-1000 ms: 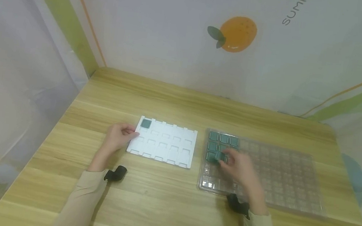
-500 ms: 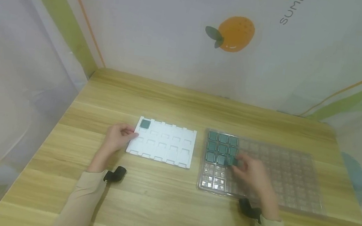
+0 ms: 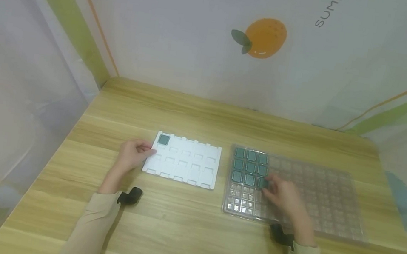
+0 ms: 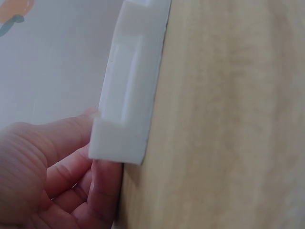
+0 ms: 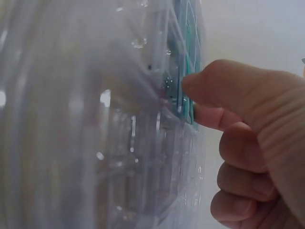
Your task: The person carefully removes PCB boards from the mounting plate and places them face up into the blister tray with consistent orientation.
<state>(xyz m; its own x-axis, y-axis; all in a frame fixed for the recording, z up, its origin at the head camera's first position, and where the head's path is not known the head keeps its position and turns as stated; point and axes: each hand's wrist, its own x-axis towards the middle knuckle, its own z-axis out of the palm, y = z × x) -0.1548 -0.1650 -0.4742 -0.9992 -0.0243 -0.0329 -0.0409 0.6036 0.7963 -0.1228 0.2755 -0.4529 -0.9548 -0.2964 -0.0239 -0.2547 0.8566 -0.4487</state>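
Note:
My left hand (image 3: pixel 132 153) pinches the left edge of a white tray (image 3: pixel 169 169) with shallow pockets, thumb on top and fingers beneath. A small green circuit board (image 3: pixel 163 140) lies in the tray's far left pocket. On the right, my right hand (image 3: pixel 284 194) reaches over a clear plastic blister tray (image 3: pixel 318 193). Its thumb and index finger pinch a green circuit board (image 3: pixel 262 183) at the near right corner of a block of such boards. In the right wrist view, that board (image 5: pixel 187 109) stands edge-on at the fingertips, the other fingers curled.
Several green boards (image 3: pixel 250 167) fill the left end of the clear tray, in three rows. Both trays lie on a wooden table (image 3: pixel 175 226), with a narrow gap between them. A printed curtain (image 3: pixel 183 47) hangs behind the table. Each wrist wears a black camera mount (image 3: pixel 130 196).
My right hand has moved right across the clear tray, from the middle board of the near row to the row's right-hand board. The left hand stays on the white tray.

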